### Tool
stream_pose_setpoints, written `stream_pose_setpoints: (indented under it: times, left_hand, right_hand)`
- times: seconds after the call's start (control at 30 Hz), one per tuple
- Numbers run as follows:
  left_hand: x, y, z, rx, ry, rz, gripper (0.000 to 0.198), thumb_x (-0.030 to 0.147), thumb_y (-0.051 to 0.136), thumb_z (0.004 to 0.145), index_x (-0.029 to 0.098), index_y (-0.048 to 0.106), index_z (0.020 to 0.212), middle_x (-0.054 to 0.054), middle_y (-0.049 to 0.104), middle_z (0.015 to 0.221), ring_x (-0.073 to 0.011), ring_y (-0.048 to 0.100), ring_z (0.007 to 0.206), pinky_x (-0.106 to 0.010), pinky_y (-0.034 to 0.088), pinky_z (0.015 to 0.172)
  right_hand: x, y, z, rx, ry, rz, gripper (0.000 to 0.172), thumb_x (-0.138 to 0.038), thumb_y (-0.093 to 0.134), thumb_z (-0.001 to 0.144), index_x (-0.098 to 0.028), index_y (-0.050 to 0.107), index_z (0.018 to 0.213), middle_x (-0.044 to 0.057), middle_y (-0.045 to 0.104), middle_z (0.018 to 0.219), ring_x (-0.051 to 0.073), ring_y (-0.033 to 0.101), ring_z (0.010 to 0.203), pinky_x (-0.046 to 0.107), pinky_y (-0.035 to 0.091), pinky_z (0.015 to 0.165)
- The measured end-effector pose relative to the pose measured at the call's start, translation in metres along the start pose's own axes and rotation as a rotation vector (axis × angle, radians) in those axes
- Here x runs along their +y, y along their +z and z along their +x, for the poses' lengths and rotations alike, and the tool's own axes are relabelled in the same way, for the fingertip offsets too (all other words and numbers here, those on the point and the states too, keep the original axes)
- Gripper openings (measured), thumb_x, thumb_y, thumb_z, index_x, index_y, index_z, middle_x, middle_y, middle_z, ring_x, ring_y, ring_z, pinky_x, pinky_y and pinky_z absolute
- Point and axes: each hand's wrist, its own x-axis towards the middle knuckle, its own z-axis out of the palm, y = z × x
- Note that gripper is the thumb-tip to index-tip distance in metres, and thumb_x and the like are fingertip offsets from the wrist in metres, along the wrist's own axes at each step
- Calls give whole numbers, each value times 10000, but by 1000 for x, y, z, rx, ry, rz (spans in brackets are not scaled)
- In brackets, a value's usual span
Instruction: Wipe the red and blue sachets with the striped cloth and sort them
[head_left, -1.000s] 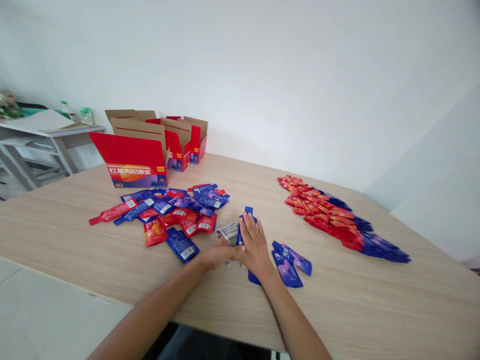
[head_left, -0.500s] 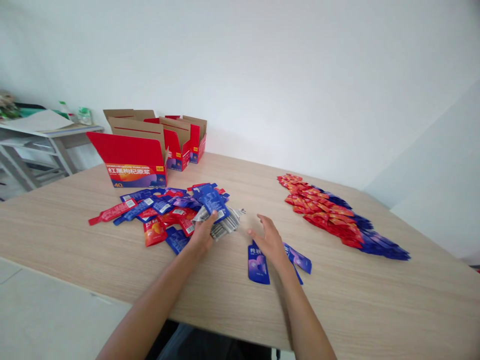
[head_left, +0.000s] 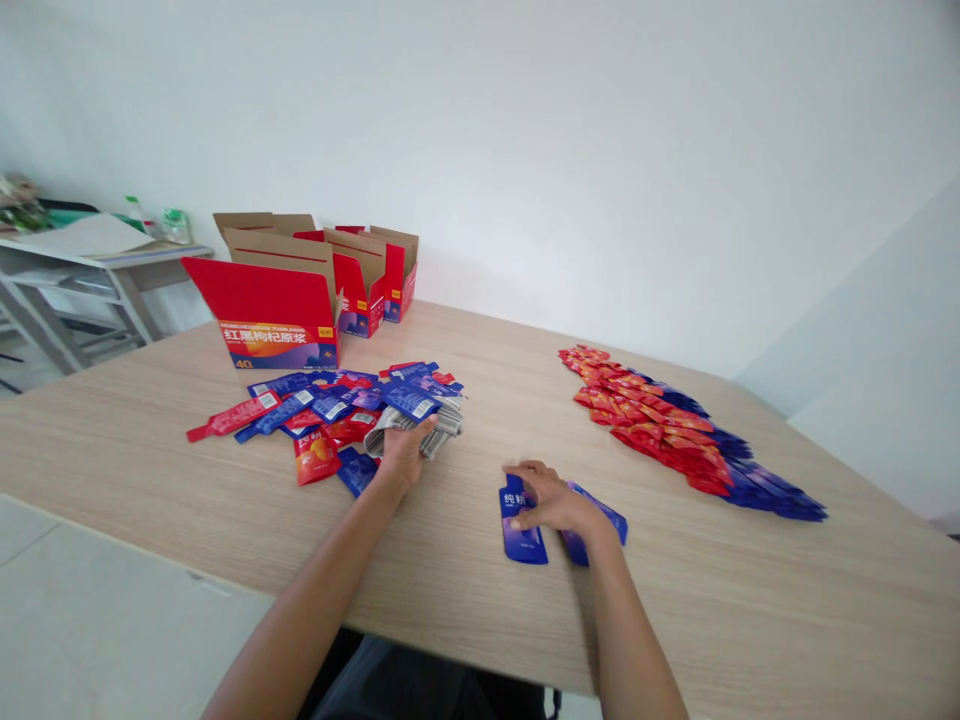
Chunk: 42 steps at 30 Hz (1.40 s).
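Note:
My left hand (head_left: 403,455) is closed around a grey-and-white striped, folded bundle (head_left: 448,418), whose material I cannot make out. It is beside a loose heap of red and blue pouches, and a blue pouch (head_left: 411,398) lies against the bundle's top. Over a flat blue pouch (head_left: 523,545) at the table's front, my right hand (head_left: 551,497) has its thumb and fingers apart. The thumb rests near the pouch's middle and the fingertips are by its narrow neck. More blue pouches (head_left: 611,518) lie partly under that hand.
Open red cartons (head_left: 281,345) stand at the back left of the wooden table (head_left: 465,540). Overlapping rows of red pouches (head_left: 660,440) and blue pouches (head_left: 772,490) stretch along the right side. A white side desk (head_left: 124,262) with items on it stands far left, before a white wall.
My right hand has come down onto the blue pouch from above it. My left hand has shifted slightly left with the striped bundle, towards the heap.

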Motion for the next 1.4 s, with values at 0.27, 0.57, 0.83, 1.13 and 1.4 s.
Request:
stream_pose_setpoints:
  times: [0.27, 0.57, 0.83, 1.13, 1.4]
  left_hand:
    - [-1, -4, 6, 226, -66, 28, 271, 154, 782, 785, 233, 611, 979, -2, 747, 896, -185, 740, 855, -373, 595, 869]
    - [-4, 5, -10, 206, -394, -32, 87, 207, 645, 882, 144, 668, 937, -50, 749, 778, -187, 731, 661, -356, 623, 746]
    - [6, 6, -18, 114, -399, -222, 165, 253, 577, 921, 140, 697, 926, -57, 766, 804, -194, 740, 726, -326, 620, 749]
    - [8, -1, -24, -136, -531, -147, 301, 364, 612, 896, 113, 723, 1020, -123, 783, 905, -300, 753, 894, -497, 579, 932]
    - [-2, -3, -29, -302, -590, -113, 298, 283, 710, 800, 132, 702, 1057, -115, 784, 939, -303, 746, 951, -489, 560, 945]
  right_hand:
    - [-6, 14, 10, 164, 71, -25, 865, -321, 798, 701, -203, 474, 1494, 126, 570, 1281, 294, 582, 1168, 430, 443, 1030]
    - [-37, 31, 17, 323, 163, -179, 955, -480, 773, 766, -180, 339, 1562, 179, 611, 1215, 360, 604, 1154, 468, 451, 974]
    - [-48, 36, 16, 325, 232, -36, 969, -625, 796, 681, -156, 466, 1461, 185, 634, 1172, 347, 642, 1044, 406, 475, 860]
    - [-39, 37, 31, 379, 0, 580, 410, -582, 769, 663, -202, 644, 753, -61, 488, 602, 141, 484, 589, 272, 408, 606]
    - [-43, 17, 19, 533, -104, 1039, 593, -783, 732, 659, -233, 541, 774, -53, 517, 613, 110, 434, 507, 243, 400, 509]
